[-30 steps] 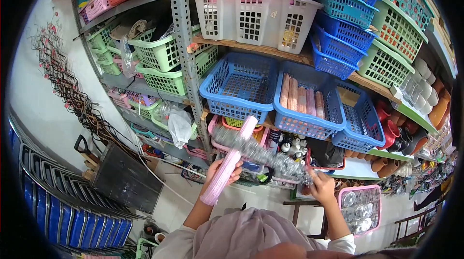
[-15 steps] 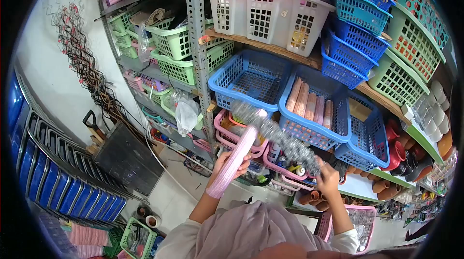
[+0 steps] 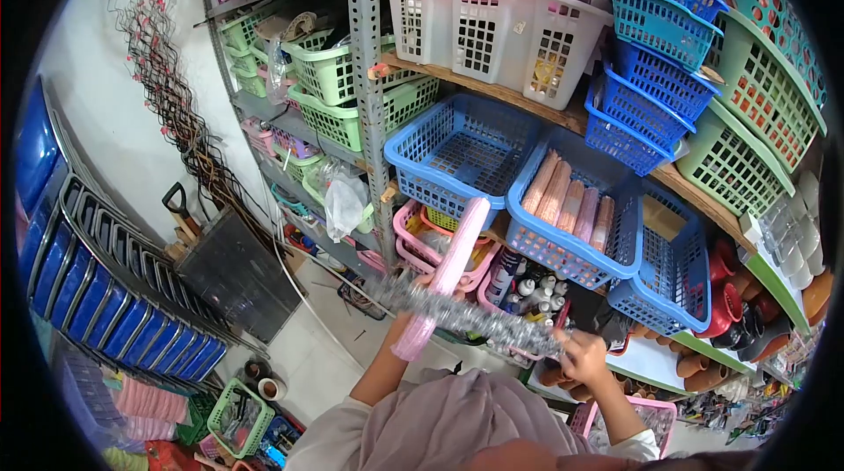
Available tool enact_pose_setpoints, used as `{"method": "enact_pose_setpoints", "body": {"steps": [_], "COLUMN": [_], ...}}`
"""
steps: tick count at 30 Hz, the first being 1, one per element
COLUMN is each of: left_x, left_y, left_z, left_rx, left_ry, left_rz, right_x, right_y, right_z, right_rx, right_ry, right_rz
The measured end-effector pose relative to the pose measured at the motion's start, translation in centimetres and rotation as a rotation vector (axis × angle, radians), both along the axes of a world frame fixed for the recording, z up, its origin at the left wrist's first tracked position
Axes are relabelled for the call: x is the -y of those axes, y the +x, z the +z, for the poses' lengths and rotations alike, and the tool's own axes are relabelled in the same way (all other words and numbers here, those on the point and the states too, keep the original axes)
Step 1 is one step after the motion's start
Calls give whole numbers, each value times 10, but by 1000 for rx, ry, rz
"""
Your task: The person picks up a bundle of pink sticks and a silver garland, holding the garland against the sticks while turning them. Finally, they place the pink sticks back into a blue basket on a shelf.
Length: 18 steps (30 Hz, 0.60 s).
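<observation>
The right hand [image 3: 584, 356] pinched a blurred silvery strip [image 3: 488, 318] in its fingers. The left hand [image 3: 423, 281], partly hidden, curled fingers around a pink roll [image 3: 459, 248].

You are in what appears to be a shop or storeroom: metal shelving [image 3: 367, 84], stacked plastic baskets [image 3: 655, 75], clay pots [image 3: 694, 365], stacked blue chairs [image 3: 112, 317].

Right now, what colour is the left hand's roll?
The roll is pale pink, best seen in the head view.
</observation>
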State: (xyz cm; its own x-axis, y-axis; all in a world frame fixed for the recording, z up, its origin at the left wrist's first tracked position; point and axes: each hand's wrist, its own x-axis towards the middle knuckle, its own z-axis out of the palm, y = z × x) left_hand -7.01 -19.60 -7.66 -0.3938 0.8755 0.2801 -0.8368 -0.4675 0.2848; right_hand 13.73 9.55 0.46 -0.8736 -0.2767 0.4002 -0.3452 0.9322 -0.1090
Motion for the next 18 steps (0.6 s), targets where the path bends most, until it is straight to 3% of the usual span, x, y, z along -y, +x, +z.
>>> {"method": "enact_pose_setpoints", "body": {"steps": [1, 2, 5, 6, 8, 10, 13, 18], "left_x": [-1, 0, 4, 6, 12, 16, 20, 29], "left_y": [17, 12, -1, 3, 13, 9, 1, 8], "left_z": [33, 28, 9, 14, 25, 20, 16, 12], "left_rx": [135, 138, -58, -53, 81, 76, 58, 175], "left_ry": [-223, -225, 167, 163, -61, -77, 65, -31], "left_rz": [253, 257, 23, 27, 301, 308, 243, 335], "right_x": [1, 3, 9, 12, 19, 20, 22, 29], "right_y": [0, 0, 0, 0, 1, -1, -1, 0], "right_z": [-6, -4, -1, 1, 8, 5, 4, 5], "right_rx": [-61, -58, -2, 3, 31, 15, 71, 67], "right_ry": [-5, -7, -18, -22, 46, 44, 7, 74], "right_rz": [69, 74, -23, -19, 109, 147, 16, 126]}}
